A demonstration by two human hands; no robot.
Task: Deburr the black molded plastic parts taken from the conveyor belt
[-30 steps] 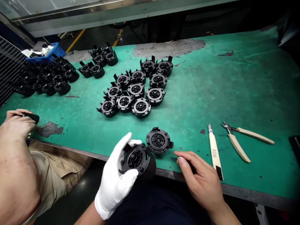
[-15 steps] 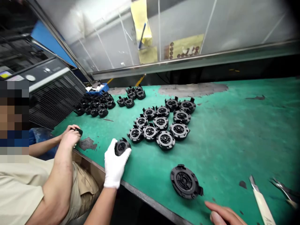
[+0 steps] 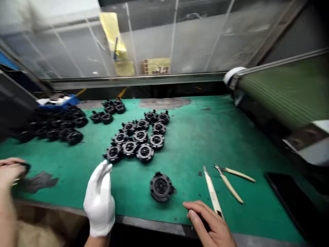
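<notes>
Left hand (image 3: pixel 99 202): white-gloved, raised over the near edge of the table, fingers straight and together, released; it holds nothing.
Right hand (image 3: pixel 209 223): bare, resting on the table edge at about 5 o'clock from the single black round part; fingers curled loosely downward over a small dark object, and whether they grip it cannot be told.
Single black round part (image 3: pixel 161 187): lies flat on the green table (image 3: pixel 195 137), apart from both hands, between them and slightly farther out.
Cluster of black round parts (image 3: pixel 138 137): packed touching one another, at 11 o'clock from the single part, well apart from it.
Far piles of black parts (image 3: pixel 61 125): at 10 o'clock, near a blue bin (image 3: pixel 58 102).
Knife (image 3: pixel 212 192): cream handle, just beside the right hand at its 12 o'clock.
Pliers (image 3: pixel 231 180): cream handles, just right of the knife.
Co-worker's hand (image 3: pixel 11 169): at the left frame edge, closed around a dark item; blurred.
</notes>
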